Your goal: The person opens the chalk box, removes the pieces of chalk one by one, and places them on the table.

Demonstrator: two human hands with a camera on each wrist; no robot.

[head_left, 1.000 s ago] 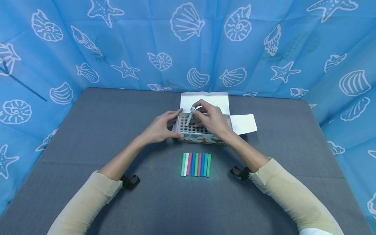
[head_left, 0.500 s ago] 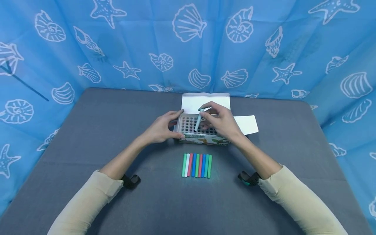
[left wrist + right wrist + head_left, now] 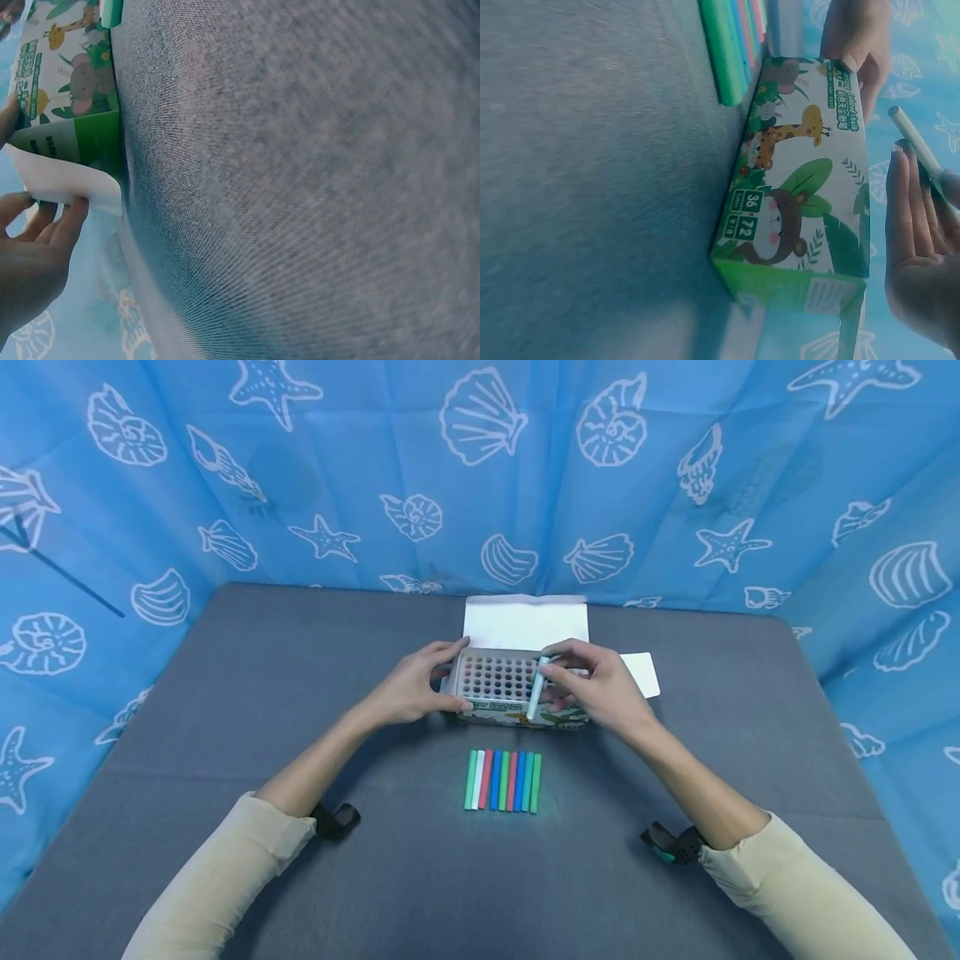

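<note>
A printed chalk box (image 3: 517, 716) with cartoon animals stands open-topped near the far side of the table, its holed tray (image 3: 497, 677) showing at the top. At the box's left end, my left hand (image 3: 411, 688) grips it, thumb at the front corner and fingers behind and beside the white flap (image 3: 67, 178). My right hand (image 3: 603, 689) pinches a pale blue-green chalk stick (image 3: 537, 691) by its upper end, tilted over the box's front edge towards the right. In the right wrist view this chalk (image 3: 919, 141) is apart from the box.
A row of several coloured chalk sticks (image 3: 502, 782) lies side by side on the grey table in front of the box. White flaps stand out behind (image 3: 525, 622) and right of the box (image 3: 642, 675). A blue seashell curtain (image 3: 480, 477) hangs behind the table.
My right hand has moved to the right with the chalk stick, from above the tray's left half to the front edge at the right. My left hand keeps its place on the box.
</note>
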